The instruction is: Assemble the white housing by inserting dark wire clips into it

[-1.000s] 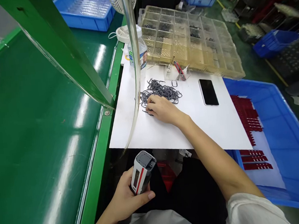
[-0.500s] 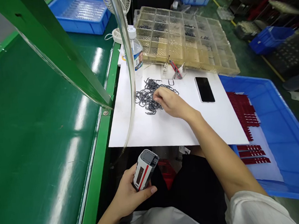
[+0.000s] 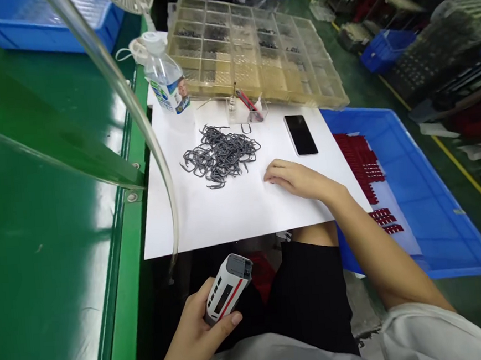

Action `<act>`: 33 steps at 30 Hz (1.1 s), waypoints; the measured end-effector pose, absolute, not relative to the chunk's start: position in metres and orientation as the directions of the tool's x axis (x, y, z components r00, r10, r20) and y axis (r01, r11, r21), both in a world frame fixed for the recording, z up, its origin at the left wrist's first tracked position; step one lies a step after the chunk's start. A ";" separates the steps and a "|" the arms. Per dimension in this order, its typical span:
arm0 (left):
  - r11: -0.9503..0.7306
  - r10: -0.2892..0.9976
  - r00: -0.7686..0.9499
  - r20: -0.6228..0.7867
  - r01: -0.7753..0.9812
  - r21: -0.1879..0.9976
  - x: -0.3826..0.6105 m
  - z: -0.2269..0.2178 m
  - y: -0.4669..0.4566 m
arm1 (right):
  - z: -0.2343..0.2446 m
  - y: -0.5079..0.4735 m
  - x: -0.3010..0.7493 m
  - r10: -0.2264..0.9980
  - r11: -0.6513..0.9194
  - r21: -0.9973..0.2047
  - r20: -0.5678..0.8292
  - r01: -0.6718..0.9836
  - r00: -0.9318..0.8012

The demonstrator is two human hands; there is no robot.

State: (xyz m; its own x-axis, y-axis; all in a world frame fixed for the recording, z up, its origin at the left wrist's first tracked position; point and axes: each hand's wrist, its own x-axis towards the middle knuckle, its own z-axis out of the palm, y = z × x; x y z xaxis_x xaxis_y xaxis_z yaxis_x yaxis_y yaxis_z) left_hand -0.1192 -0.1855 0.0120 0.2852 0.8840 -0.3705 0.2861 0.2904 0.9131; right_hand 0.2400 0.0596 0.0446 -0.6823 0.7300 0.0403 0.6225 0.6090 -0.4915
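Over my lap, my left hand (image 3: 196, 330) wraps round a white and grey device housing (image 3: 228, 292) with a red stripe and dark slots, tilted with its grey end up. My right hand (image 3: 296, 180) is low over the white board (image 3: 210, 221), its fingers curled together; whether something small is in them is hidden. To the left of it lies a tangled heap of dark grey rubbery loops (image 3: 222, 153), apart from the fingers. One single loop (image 3: 246, 128) sits behind the heap.
Behind are a small clear box with tools (image 3: 245, 112), a water bottle (image 3: 166, 77) and a compartmented tray (image 3: 251, 57). A phone (image 3: 301, 135) lies at right. A blue bin (image 3: 429, 198) with red strips stands beyond. A clear tube (image 3: 144, 121) hangs by the green bench (image 3: 51, 261).
My right hand has left the heap of loops and moved right and toward me. My left hand keeps its hold on the housing. The camera view has turned to the right.
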 end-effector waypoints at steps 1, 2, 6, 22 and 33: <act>0.295 0.883 0.280 -0.376 0.292 0.910 -0.119 0.012 -0.186 | 0.042 0.057 0.243 0.736 0.618 -0.491 0.089 0.614 -0.671; 0.295 0.884 0.275 -0.377 0.298 0.908 -0.119 0.012 -0.186 | 0.040 0.055 0.246 0.742 0.628 -0.485 0.137 0.609 -0.656; 0.209 0.927 0.213 -0.308 0.387 0.898 -0.122 0.008 -0.188 | 0.031 0.049 0.262 0.767 0.633 -0.465 0.270 0.618 -0.582; 0.057 0.828 0.529 -0.187 0.252 0.966 -0.106 0.021 -0.181 | 0.081 -0.151 0.146 0.884 0.401 -0.898 0.327 0.181 -0.335; 0.040 0.788 0.597 -0.152 0.197 0.980 -0.099 0.019 -0.195 | 0.091 -0.184 0.156 0.827 0.549 -0.743 0.415 0.383 -0.379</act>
